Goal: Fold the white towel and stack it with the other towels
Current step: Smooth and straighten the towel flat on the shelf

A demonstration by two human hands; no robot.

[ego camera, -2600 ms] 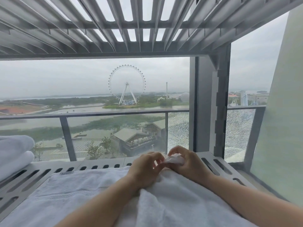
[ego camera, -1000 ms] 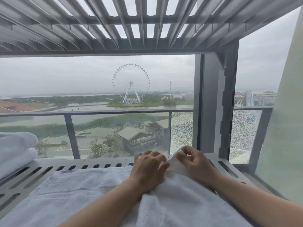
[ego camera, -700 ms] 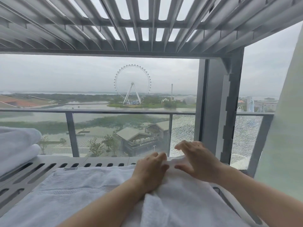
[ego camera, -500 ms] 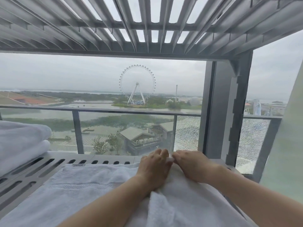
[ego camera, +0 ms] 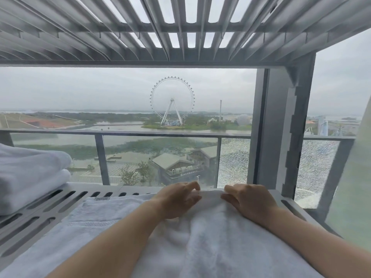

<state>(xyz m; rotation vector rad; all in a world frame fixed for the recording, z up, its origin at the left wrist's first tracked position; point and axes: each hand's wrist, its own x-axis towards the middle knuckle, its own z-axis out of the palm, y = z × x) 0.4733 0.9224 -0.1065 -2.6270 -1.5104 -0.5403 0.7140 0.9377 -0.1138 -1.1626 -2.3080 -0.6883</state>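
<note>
A white towel (ego camera: 210, 245) lies spread over a grey slotted shelf (ego camera: 40, 213), bunched up under my forearms. My left hand (ego camera: 176, 199) and my right hand (ego camera: 251, 201) sit side by side at the towel's far edge. Each hand has its fingers curled and pinches that edge, with a short stretch of cloth between them. A stack of two folded white towels (ego camera: 30, 175) rests on the shelf at the far left.
A glass balcony railing (ego camera: 128, 135) runs just behind the shelf. A thick grey post (ego camera: 281, 127) stands at the right rear, and a slatted grey roof (ego camera: 160, 27) is overhead. A pale panel (ego camera: 353, 197) closes off the right side.
My hands were pressed together on one corner of the towel. They have moved apart along the far edge, pulling it out between them, and the camera has tilted up slightly.
</note>
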